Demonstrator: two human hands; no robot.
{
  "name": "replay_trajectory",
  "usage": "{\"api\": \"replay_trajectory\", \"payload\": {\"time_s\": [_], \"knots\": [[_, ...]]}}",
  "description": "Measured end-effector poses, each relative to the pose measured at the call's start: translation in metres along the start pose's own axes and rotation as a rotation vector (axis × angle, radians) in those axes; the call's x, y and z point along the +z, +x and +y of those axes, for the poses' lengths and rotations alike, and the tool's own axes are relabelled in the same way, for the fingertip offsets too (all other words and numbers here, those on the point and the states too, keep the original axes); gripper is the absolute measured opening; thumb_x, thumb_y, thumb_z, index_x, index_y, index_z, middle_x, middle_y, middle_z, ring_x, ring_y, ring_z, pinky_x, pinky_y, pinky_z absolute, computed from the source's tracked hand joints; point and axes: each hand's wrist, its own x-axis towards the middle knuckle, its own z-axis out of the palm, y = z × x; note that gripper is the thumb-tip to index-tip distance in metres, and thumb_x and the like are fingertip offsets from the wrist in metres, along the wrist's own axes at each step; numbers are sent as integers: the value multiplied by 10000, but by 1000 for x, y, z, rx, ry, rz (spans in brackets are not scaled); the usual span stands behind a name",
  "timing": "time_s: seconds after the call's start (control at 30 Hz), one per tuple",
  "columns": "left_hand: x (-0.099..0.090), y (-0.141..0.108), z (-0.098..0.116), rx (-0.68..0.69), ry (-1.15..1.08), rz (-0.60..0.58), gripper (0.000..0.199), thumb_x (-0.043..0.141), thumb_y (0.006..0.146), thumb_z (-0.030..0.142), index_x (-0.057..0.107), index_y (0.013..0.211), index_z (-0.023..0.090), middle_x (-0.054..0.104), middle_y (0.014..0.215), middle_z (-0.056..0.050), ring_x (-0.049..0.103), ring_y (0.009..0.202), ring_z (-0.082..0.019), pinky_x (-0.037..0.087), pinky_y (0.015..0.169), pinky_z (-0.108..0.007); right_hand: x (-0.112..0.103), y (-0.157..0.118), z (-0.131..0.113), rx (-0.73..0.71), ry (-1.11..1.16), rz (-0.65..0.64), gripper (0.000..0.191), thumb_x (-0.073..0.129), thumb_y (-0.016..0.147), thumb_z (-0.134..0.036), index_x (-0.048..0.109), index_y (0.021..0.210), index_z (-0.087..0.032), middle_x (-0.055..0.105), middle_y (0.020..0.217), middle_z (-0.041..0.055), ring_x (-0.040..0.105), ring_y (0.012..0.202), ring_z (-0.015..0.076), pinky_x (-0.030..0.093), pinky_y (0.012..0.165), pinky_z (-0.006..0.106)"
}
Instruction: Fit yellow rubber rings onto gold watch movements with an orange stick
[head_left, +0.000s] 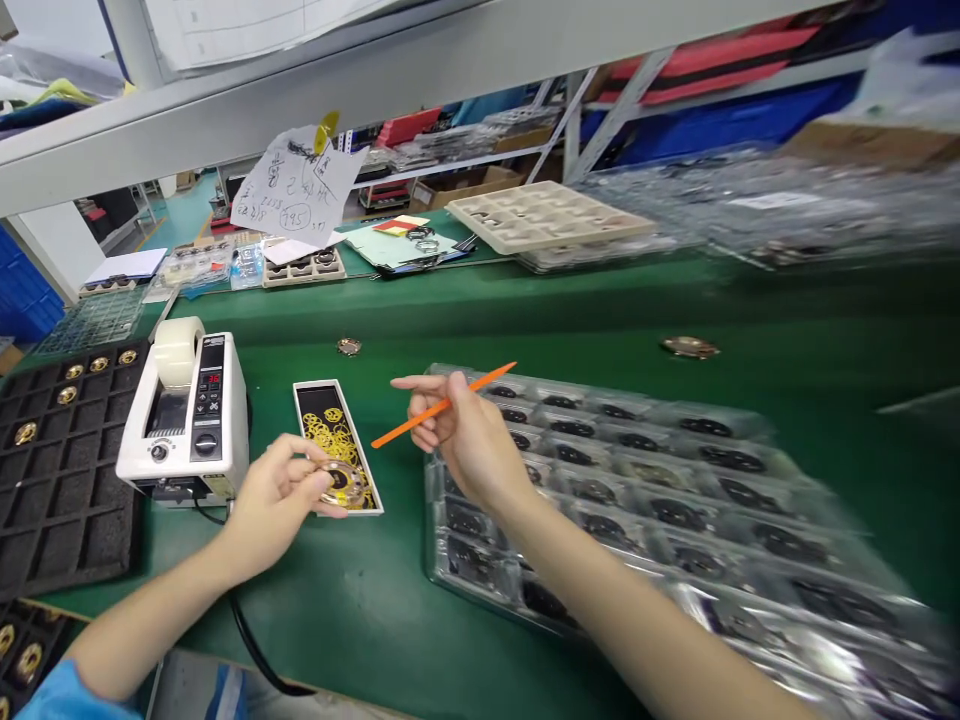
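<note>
Orange stick (444,404): held slantwise by the right hand (466,440), thumb and fingers pinched narrow around it, one finger pointing out.
Round metal piece (346,483): in the left hand (279,502), gripped at its edge between thumb and fingers, above the narrow white box (359,446).
Yellow rings (328,430): heaped inside that box.
Tape dispenser (182,425): left of the box, beside the black tray (49,500).
Clear tray (436,545): below the right forearm, with dark parts (574,428) in its compartments.
</note>
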Motion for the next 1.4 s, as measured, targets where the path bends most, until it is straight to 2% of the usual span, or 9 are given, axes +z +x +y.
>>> {"api": "replay_trajectory", "payload": {"time_s": [0.17,0.27,0.53,0.63,0.8,0.9,1.03,1.23,1.4], "knots": [[1,22,-39,-187,-210,80,607,788,645,514,564,1075,148,698,789,-15,713,704,-165,577,768,-308,1,-29,-2,-81,-16,-120,502,550,828,-665,692,856,-184,615,637,33,555,526,146,466,461,271],[-7,24,-39,-153,-234,160,566,793,664,455,573,1093,158,712,859,-24,707,798,-171,559,845,-330,8,-44,7,-80,-63,-194,428,589,848,-586,692,775,-177,650,654,48,595,560,145,512,508,263],[-3,15,-42,-91,-257,220,383,751,733,373,513,975,196,729,901,-15,695,891,-152,548,823,-268,23,-67,34,-166,-122,-143,192,580,917,-355,670,895,-187,713,798,58,705,701,164,606,641,262],[-4,15,-42,-94,-273,194,397,741,747,375,510,1019,200,733,915,-20,703,904,-159,545,806,-252,22,-67,32,-365,-266,-223,163,508,952,-215,669,951,-189,730,851,64,712,758,159,607,680,261],[-10,17,-35,-176,-314,127,431,734,755,334,531,1104,184,744,927,-48,718,902,-185,540,793,-252,9,-59,21,-962,-714,-553,252,417,960,-72,648,1054,-100,728,1015,138,691,978,215,604,821,330],[-12,18,-34,-212,-324,131,425,730,755,315,552,1113,174,748,922,-57,719,910,-198,537,813,-268,3,-56,16,-1130,-919,-614,290,378,962,-45,650,1051,-93,727,1061,119,674,1039,226,604,854,343],[-11,18,-36,-228,-327,102,428,736,752,305,573,1128,179,748,916,-50,718,896,-197,540,832,-294,1,-58,14,-1124,-835,-477,237,468,943,-74,627,1108,-135,746,1005,86,701,969,180,608,850,287],[-5,12,-40,-220,-327,51,431,766,741,312,605,1123,192,745,941,-41,701,901,-183,541,881,-326,10,-62,17,-825,-609,-267,306,498,918,-51,590,1172,-197,747,912,56,717,821,142,616,748,241],[-2,12,-42,-255,-362,69,375,778,721,302,661,1059,192,740,855,-21,689,788,-141,559,807,-278,12,-62,27,-1015,-761,-306,267,465,922,-37,605,1134,-119,736,957,125,705,911,190,614,790,302]]}}
